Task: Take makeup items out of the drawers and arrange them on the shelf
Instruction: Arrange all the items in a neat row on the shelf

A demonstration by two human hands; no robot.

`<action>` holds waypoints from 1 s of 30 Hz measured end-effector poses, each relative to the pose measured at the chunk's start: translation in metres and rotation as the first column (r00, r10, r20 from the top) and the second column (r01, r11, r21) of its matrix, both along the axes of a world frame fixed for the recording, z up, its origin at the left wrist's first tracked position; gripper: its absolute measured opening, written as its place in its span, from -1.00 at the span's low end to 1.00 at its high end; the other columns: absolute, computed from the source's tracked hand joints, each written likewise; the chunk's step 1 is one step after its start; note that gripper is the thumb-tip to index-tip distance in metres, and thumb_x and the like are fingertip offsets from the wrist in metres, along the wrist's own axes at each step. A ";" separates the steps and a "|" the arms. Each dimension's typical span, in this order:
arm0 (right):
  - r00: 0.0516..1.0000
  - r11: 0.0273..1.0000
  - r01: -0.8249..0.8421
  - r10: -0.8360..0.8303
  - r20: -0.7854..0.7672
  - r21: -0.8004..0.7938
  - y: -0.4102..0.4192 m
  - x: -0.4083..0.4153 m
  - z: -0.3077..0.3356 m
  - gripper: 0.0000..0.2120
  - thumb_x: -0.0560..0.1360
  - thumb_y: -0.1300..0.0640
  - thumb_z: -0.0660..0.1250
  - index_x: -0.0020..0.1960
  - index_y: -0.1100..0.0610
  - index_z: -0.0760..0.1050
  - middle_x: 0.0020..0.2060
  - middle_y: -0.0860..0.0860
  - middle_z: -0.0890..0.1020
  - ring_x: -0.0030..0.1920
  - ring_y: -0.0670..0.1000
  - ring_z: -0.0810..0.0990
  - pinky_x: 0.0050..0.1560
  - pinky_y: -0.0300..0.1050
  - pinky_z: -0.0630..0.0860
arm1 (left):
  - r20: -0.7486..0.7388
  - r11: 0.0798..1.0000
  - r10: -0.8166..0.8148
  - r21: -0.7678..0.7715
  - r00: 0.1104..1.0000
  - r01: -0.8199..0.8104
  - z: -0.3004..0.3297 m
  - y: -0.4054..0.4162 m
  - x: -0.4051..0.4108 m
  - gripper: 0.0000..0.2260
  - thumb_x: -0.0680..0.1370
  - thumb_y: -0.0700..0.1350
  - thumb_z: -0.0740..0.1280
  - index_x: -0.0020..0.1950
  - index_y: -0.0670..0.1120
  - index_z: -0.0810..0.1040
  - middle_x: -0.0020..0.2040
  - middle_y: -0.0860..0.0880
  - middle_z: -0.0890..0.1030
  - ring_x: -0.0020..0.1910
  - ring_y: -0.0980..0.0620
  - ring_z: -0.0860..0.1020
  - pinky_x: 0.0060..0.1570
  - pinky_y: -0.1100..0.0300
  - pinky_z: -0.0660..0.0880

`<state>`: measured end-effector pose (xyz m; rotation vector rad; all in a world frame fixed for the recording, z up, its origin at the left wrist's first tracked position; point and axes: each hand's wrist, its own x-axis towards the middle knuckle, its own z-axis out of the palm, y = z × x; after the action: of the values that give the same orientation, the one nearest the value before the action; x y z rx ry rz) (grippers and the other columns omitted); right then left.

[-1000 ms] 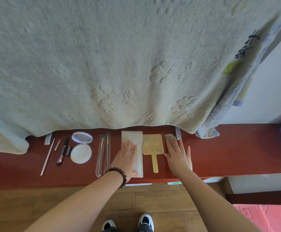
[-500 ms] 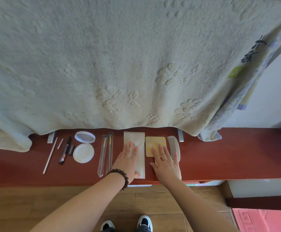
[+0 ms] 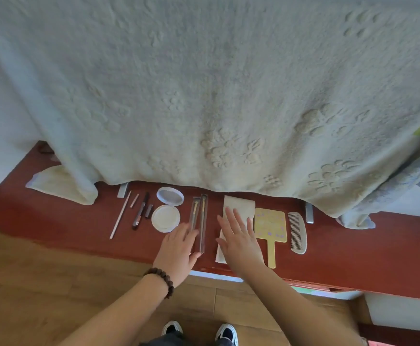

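Note:
Makeup items lie in a row on the red shelf. From the left: a thin white stick, a dark pencil, an open white compact, two brushes in clear sleeves, a white pouch, a yellow hand mirror and a pale comb. My left hand lies flat beside the brush sleeves, its fingers touching them. My right hand rests flat on the white pouch with fingers spread.
A large pale embossed blanket hangs over the back of the shelf and hides its rear part. Two small metal brackets stick out under the blanket. Below the shelf front lie wooden floor and my shoes.
My left hand slid left from the white pouch to the brush sleeves. My right hand moved left from the comb across the mirror onto the pouch. The view shifted left.

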<state>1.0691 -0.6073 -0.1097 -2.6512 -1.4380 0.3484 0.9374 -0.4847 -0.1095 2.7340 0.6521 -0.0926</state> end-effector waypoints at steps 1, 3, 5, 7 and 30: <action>0.999 0.999 -0.048 0.048 0.009 -0.013 0.010 -0.003 -0.002 -0.46 0.63 -0.07 0.00 0.55 0.05 -0.02 0.55 0.04 -0.10 0.53 0.09 -0.22 0.44 0.08 -0.30 | 0.004 1.000 -0.002 0.013 1.000 0.002 0.000 0.007 -0.005 -0.52 0.55 0.04 0.31 0.43 -0.07 0.33 0.47 -0.06 0.29 0.48 -0.02 0.21 0.45 0.07 0.21; 0.994 0.992 -0.105 0.107 0.017 -0.075 0.025 -0.004 -0.005 -0.40 0.58 -0.16 -0.13 0.56 0.05 -0.04 0.56 0.02 -0.09 0.54 0.09 -0.21 0.44 0.11 -0.29 | -0.008 0.999 -0.036 0.031 0.999 0.036 0.002 0.018 -0.011 -0.51 0.54 0.04 0.32 0.43 -0.09 0.34 0.48 -0.06 0.28 0.50 -0.02 0.19 0.46 0.08 0.17; 0.991 0.980 -0.131 0.135 0.020 -0.148 0.035 0.000 -0.010 -0.36 0.55 -0.21 -0.21 0.56 0.04 -0.11 0.55 -0.01 -0.15 0.53 0.07 -0.27 0.46 0.13 -0.30 | -0.041 0.994 -0.099 0.039 0.994 0.100 0.002 0.026 -0.012 -0.47 0.56 0.04 0.29 0.48 -0.09 0.26 0.55 -0.06 0.16 0.54 -0.01 0.06 0.49 0.10 0.05; 0.987 0.966 -0.151 0.160 0.026 -0.210 0.039 0.003 -0.014 -0.32 0.52 -0.25 -0.29 0.56 0.03 -0.16 0.55 -0.03 -0.18 0.52 0.06 -0.30 0.47 0.16 -0.28 | -0.094 0.983 -0.173 0.037 0.980 0.177 0.001 0.031 -0.010 -0.40 0.58 0.07 0.25 0.53 -0.10 0.13 0.58 -0.05 0.02 0.55 0.00 -0.05 0.49 0.12 -0.06; 0.998 0.980 -0.065 0.069 0.014 -0.189 0.034 -0.026 -0.016 -0.31 0.54 -0.24 -0.19 0.56 0.11 -0.10 0.56 -0.01 -0.09 0.54 -0.01 -0.24 0.45 0.07 -0.37 | -0.250 0.964 -0.244 0.043 0.937 0.263 -0.024 0.012 -0.012 -0.26 0.59 0.25 0.05 0.55 -0.15 -0.18 0.57 -0.07 -0.23 0.54 -0.01 -0.23 0.49 0.06 -0.21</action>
<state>1.0427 -0.5733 -0.1255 -2.7636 -1.5779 0.4886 0.9250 -0.4729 -0.1338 2.8942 0.3641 -0.4787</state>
